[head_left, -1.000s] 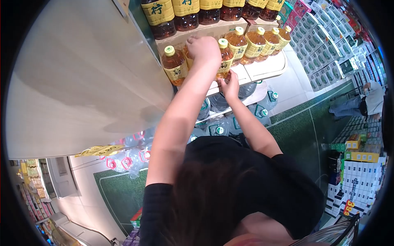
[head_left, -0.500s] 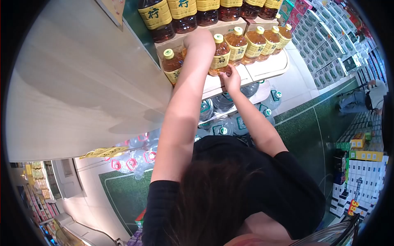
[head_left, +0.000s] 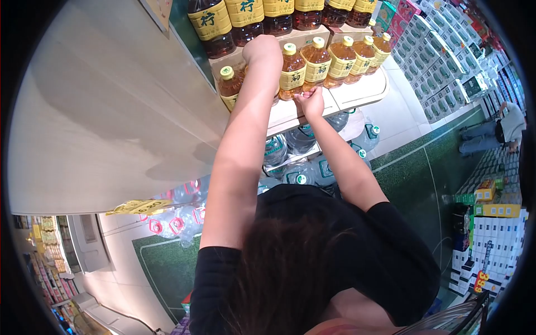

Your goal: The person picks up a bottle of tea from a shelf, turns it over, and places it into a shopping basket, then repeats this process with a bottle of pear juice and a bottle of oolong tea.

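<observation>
My left hand [head_left: 262,49] reaches over the front row on the shelf, wrist bent. Its fingers are hidden behind the wrist and forearm. Under that forearm a bottle is mostly covered, with only slivers showing. To its left stands a yellow-capped tea bottle [head_left: 229,84], partly behind the arm. My right hand [head_left: 311,103] is at the shelf's front edge, fingers curled in against the base of another tea bottle [head_left: 292,72]. Whatever lies between those fingers is too small to make out. More tea bottles with yellow labels, such as this one [head_left: 316,64], continue rightward.
Larger dark tea bottles [head_left: 246,19] line a raised tier behind. Below the white shelf [head_left: 360,97] stand clear water jugs [head_left: 301,139]. A pale panel [head_left: 123,117] closes the left side. Stacked boxes [head_left: 430,67] and a person [head_left: 491,131] are at the right.
The view has shifted slightly, so the bottles appear a little further left. My right hand's fingers, spread before, are now drawn together by the bottle's base. My left hand stays over the row.
</observation>
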A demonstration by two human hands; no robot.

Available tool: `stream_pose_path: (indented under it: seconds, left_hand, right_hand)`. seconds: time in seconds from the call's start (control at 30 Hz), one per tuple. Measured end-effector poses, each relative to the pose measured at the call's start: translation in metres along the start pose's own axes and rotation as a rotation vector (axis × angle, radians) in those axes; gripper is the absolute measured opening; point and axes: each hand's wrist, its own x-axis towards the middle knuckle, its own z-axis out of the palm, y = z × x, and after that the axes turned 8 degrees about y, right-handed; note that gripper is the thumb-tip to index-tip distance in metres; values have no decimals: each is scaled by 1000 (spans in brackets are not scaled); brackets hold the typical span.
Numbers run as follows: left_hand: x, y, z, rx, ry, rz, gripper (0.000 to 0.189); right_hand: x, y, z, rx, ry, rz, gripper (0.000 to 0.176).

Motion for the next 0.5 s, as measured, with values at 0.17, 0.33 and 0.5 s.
stream_pose_path:
  seconds: [0.17,0.33,0.5]
  left_hand:
    - [2,-6,5,-24,46,-18,24]
    - [5,-10,10,-51,82,-38,24]
    - [5,-13,13,-64,97,-45,23]
  right_hand:
    - [-3,13,-4,-52,-82,-123,37]
    - [-20,9,-20,-98,-130,-453,19]
    - [-29,5,-23,-174,-194,-488,26]
